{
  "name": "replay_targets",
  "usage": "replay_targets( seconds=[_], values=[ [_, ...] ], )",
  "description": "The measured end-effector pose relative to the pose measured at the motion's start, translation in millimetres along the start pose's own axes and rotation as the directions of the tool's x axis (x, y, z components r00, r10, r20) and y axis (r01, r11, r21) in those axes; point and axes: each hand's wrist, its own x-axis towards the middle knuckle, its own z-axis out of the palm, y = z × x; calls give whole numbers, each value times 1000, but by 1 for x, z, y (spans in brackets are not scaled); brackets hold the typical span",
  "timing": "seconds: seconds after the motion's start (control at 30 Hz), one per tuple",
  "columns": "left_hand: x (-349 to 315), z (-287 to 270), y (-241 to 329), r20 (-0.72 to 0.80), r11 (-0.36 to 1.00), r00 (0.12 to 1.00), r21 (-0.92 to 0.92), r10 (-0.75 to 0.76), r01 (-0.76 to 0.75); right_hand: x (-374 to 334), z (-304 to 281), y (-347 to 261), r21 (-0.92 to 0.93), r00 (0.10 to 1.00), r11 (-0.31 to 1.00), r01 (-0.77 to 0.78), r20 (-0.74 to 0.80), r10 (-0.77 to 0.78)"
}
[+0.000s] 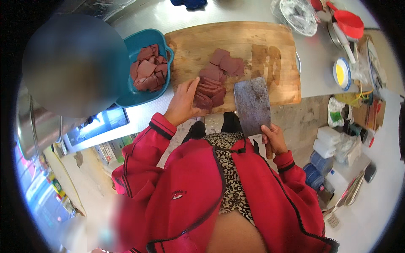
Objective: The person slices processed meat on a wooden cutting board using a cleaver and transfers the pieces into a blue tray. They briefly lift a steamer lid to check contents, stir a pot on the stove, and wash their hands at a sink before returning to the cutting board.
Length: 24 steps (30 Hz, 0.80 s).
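Head view | dark red slices (211, 89) lie at the near edge of the cutting board (190, 46) | left hand (182, 102): unclenched fingers cup their left side, apparently steadying them | right hand (275, 139): fingers grasp cleaver (252, 103) by its handle, presumably for control

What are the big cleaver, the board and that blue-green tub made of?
The cleaver looks like steel: flat, dull grey, with dark blotches that could be stains or wear. The board seems to be wood, pale brown with visible grain and darker, damp-looking patches. The blue-green tub is probably plastic, judging by its even colour, slight sheen and moulded-looking handle.
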Motion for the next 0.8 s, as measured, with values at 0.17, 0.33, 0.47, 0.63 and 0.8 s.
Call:
replay_targets(
  seconds=[0.17,0.33,0.47,0.63,0.8],
  values=[
    [14,10,-12,71,998,995,-24,64,-62,6,29,39,138,998,990,32,-52,-25],
    [12,23,-21,52,993,996,-97,66,-61,3,67,60,229,995,973,32,-100,-9],
    [19,22,-21,69,988,996,-147,49,-38,7,92,80,269,997,963,32,-76,-12],
    [27,20,-24,96,977,991,-199,94,-73,6,122,80,319,998,947,32,-64,-12],
    [26,25,-26,113,975,988,-206,105,-80,8,144,72,324,999,946,11,-45,3]
  ],
)
